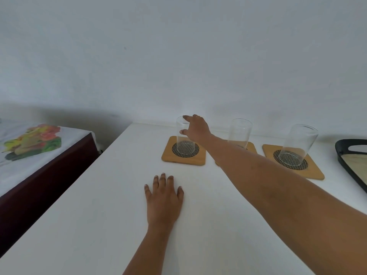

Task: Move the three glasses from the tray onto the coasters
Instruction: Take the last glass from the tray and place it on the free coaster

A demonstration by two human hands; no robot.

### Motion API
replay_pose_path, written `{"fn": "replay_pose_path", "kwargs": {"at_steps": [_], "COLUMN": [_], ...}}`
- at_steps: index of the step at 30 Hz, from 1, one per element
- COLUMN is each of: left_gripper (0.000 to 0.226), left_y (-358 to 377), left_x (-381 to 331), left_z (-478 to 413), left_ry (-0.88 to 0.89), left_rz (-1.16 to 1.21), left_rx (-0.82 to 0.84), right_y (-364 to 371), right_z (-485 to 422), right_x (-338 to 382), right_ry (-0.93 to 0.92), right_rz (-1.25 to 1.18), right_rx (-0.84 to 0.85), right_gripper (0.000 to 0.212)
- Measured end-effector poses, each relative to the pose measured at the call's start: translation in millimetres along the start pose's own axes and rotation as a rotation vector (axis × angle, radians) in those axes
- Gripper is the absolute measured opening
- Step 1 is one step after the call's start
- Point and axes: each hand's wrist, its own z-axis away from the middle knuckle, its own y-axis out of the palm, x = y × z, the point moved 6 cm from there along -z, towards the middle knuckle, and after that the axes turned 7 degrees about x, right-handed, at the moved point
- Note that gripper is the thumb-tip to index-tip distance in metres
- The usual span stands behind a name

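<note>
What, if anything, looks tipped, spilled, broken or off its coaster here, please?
Nothing stands out. The left glass, middle glass and right glass each stand upright and empty on a coaster, with no spill or cracks visible. The right hand is at the left glass; the left hand lies flat.

Three glasses [185, 135] [239, 133] [298, 143], three coasters [183, 158] [250, 146] [313, 171], one tray [341, 155], two hands [195, 128] [163, 197].

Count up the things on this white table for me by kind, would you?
Glasses: 3 (left, middle, right)
Wooden coasters: 3 (left, middle, right)
Black tray: 1
Total: 7
</note>
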Motion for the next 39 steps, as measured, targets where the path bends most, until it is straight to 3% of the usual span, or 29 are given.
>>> {"fn": "replay_pose_path", "kwargs": {"at_steps": [9,31,36,39], "left_gripper": [0.05,0.05,0.05,0.05], "left_y": [-0.7,-0.2,-0.1,0.1], "left_x": [-0.8,0.3,0.2,0.5], "left_z": [0.7,0.5,-0.5,-0.7], "left_ry": [-0.002,-0.014,-0.017,-0.012], "left_rz": [0.01,0.0,-0.001,-0.002], "left_rx": [0.016,0.025,0.028,0.02], "right_y": [7.0,15.3,13.0,17.1], "right_z": [5.0,2.9,20.2,48.7], "right_x": [2.6,3.9,8.9,16.4], "right_ry": [-0.13,-0.132,-0.217,-0.341], "right_rz": [0.094,0.154,0.287,0.14], "right_rx": [-0.016,-0.024,-0.127,-0.26], "right_gripper": [0.062,0.06,0.065,0.05]}}
